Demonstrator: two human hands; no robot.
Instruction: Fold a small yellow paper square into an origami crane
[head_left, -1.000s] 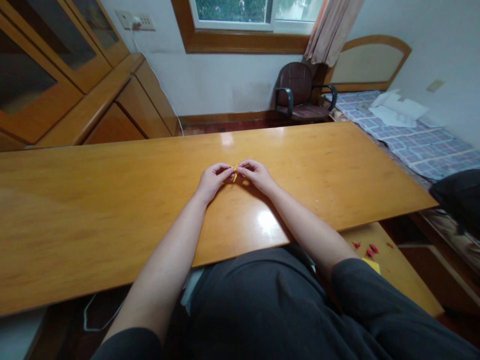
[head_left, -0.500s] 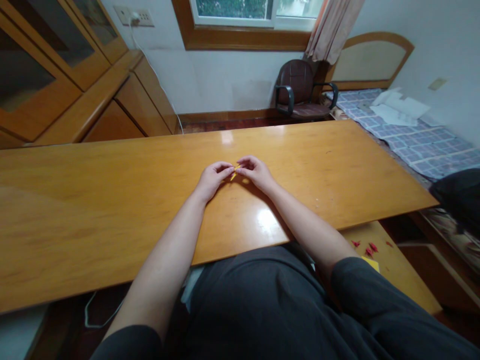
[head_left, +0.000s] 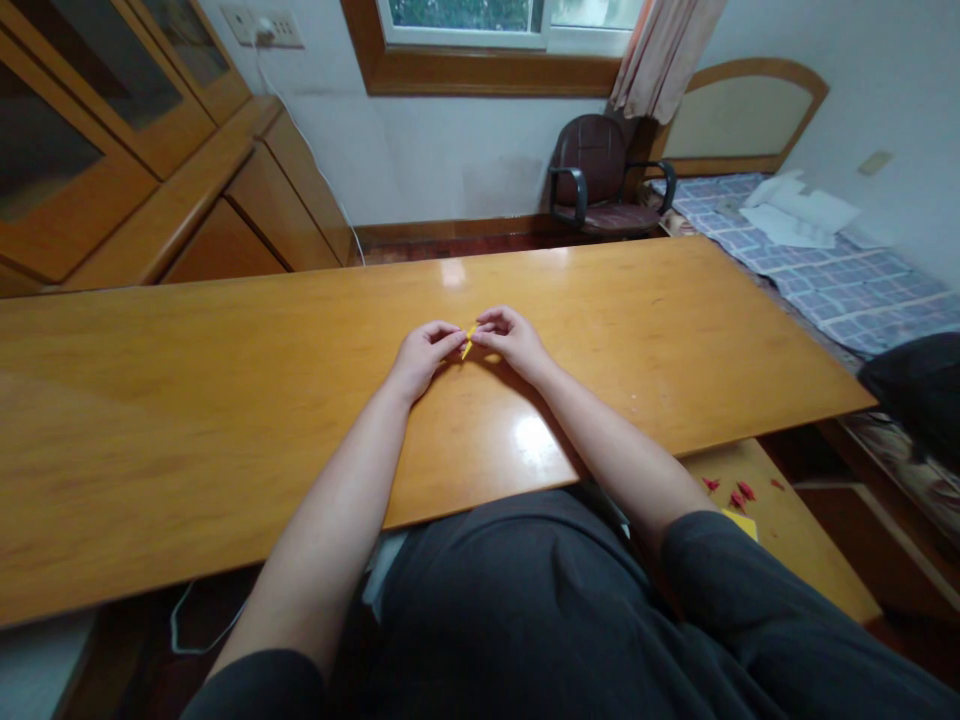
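Between my two hands is a small piece of folded yellow paper (head_left: 468,346), narrow and pointed at its lower end. My left hand (head_left: 429,356) pinches it from the left with thumb and fingertips. From the right, my right hand (head_left: 511,343) grips it the same way, fingers curled. Both hands are just over the wooden table (head_left: 247,400), near its middle. The fingertips hide part of the paper, so its full folded shape cannot be made out.
Small red folded pieces (head_left: 739,495) and a yellow sheet (head_left: 741,522) lie on a lower wooden surface (head_left: 810,555) at the right. Beyond the table stand a brown armchair (head_left: 600,175) and a bed (head_left: 847,260) with white papers. Wooden cabinets (head_left: 247,200) line the left.
The yellow paper has turned slightly more upright between my fingertips. Both hands stay in almost the same place, and the view has shifted very slightly.
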